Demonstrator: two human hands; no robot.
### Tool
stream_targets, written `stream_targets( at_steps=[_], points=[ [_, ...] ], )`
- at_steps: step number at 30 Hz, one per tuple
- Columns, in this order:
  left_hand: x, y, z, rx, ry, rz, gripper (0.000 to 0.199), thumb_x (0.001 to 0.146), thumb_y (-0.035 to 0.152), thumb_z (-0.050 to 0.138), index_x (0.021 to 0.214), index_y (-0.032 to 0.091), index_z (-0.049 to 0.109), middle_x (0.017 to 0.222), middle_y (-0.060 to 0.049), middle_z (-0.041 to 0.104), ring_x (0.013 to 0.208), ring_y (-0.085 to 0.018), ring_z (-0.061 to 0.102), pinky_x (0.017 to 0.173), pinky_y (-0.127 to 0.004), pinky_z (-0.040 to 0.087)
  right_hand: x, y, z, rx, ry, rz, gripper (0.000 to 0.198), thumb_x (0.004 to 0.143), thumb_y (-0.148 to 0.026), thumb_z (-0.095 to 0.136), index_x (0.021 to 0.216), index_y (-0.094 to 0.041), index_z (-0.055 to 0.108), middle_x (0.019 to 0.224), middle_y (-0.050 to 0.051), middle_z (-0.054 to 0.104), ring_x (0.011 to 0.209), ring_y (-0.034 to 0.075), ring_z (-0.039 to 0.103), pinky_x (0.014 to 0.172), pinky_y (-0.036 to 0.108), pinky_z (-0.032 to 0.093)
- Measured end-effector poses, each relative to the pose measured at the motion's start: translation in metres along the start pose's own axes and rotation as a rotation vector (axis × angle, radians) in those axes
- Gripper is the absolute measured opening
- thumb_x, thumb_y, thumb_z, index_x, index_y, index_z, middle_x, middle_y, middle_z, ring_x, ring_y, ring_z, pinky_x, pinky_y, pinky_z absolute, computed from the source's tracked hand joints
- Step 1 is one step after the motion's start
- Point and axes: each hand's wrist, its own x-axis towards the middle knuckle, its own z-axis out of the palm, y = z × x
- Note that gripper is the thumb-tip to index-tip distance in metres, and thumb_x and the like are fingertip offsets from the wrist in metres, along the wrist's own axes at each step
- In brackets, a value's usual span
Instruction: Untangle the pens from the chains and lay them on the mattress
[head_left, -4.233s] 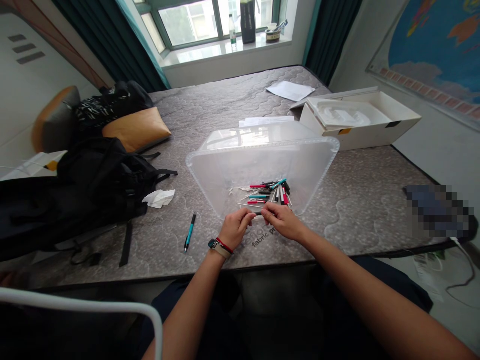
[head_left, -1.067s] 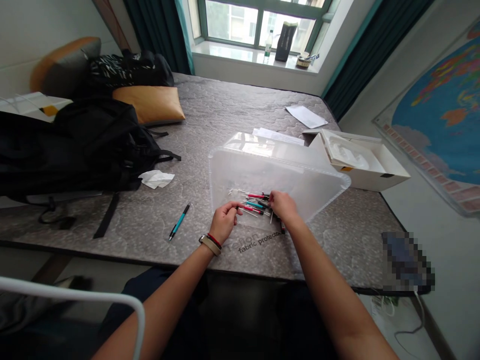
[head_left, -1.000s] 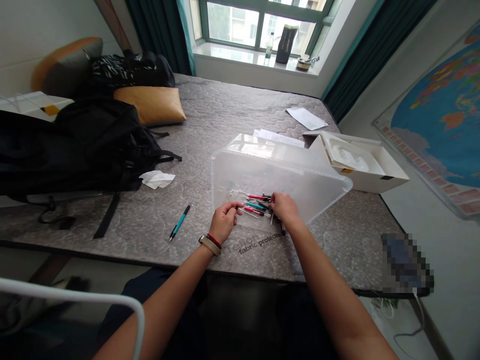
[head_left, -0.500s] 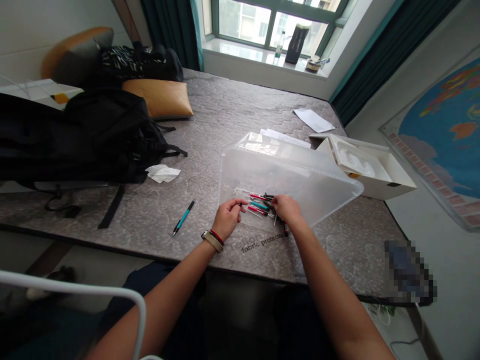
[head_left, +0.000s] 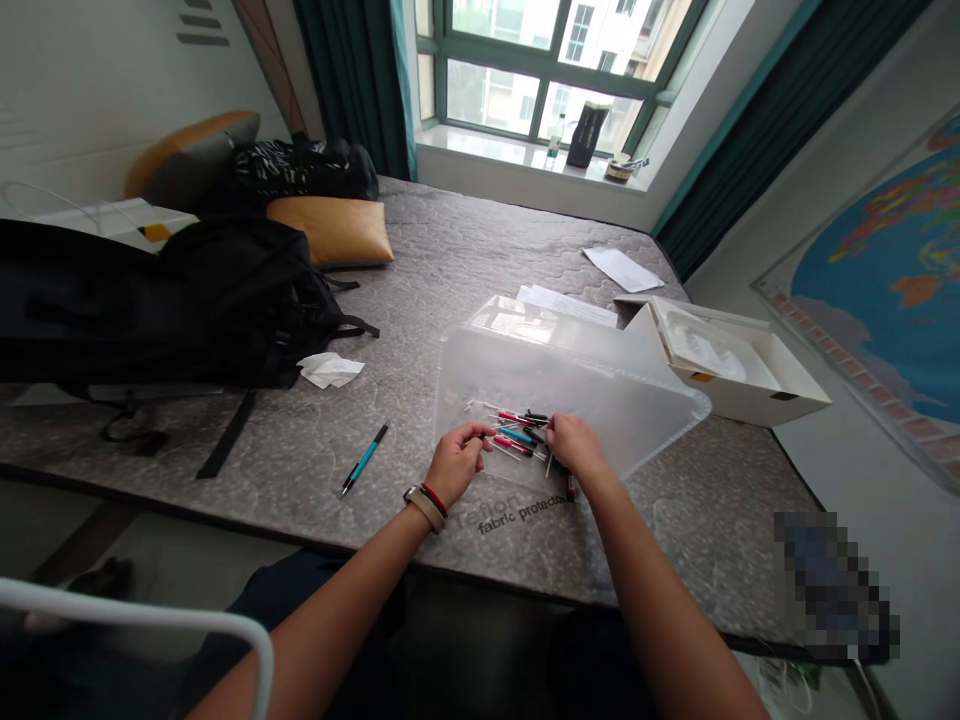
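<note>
A translucent plastic bin [head_left: 570,370] lies tipped on its side, its opening toward me. Disassembled pen parts in red, teal, black and white are heaped on its lower wall, among them a teal pen barrel [head_left: 517,436] and a red pen barrel [head_left: 513,446]. My left hand [head_left: 457,464] is at the left of the heap, fingertips pinched around a small dark bit I cannot make out. On the heap's right side, my right hand [head_left: 574,446] has its fingers closed, and what they hold is hidden. A whole teal pen [head_left: 366,459] lies left of my hands.
A black backpack [head_left: 225,300] and a crumpled tissue [head_left: 330,370] lie to the left. Behind the bin are papers [head_left: 622,269], with an open white box [head_left: 742,350] at right. The mattress edge runs close in front of me.
The camera view has tilted up slightly, so everything sits lower in the picture. Both hands stay at the pen parts with almost the same grip.
</note>
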Motion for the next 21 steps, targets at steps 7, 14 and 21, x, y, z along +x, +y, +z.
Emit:
stream_targets(
  at_steps=[7, 14, 21],
  points=[
    [0.001, -0.005, 0.003, 0.029, -0.048, -0.021, 0.029, 0.078, 0.022, 0.051, 0.099, 0.015, 0.068, 0.077, -0.002, 0.066, 0.048, -0.007, 0.053, 0.048, -0.019, 0.043, -0.009, -0.006, 0.001, 0.350, 0.107, -0.130, 0.016, 0.087, -0.024, 0.054, 0.094, -0.019, 0.068, 0.092, 0.006, 0.071, 0.088, 0.019, 0.064, 0.078, 0.027, 0.044],
    [-0.001, -0.012, 0.009, 0.119, -0.157, 0.122, 0.031, 0.078, 0.017, 0.063, 0.110, 0.018, 0.066, 0.097, -0.008, 0.073, 0.091, -0.018, 0.069, 0.080, -0.029, 0.053, -0.062, -0.038, 0.021, 1.047, 0.167, -0.277, 0.029, 0.088, -0.039, 0.055, 0.105, -0.021, 0.071, 0.093, 0.007, 0.068, 0.077, 0.018, 0.063, 0.067, 0.030, 0.052],
    [-0.001, -0.010, 0.013, 0.002, -0.178, 0.125, 0.026, 0.074, 0.016, 0.071, 0.098, 0.016, 0.065, 0.100, -0.009, 0.073, 0.097, -0.021, 0.069, 0.090, -0.037, 0.053, -0.081, -0.041, 0.020, 1.321, 0.240, -0.160, 0.031, 0.081, -0.045, 0.066, 0.099, -0.020, 0.072, 0.094, 0.006, 0.072, 0.084, 0.021, 0.065, 0.068, 0.031, 0.053]
  ],
)
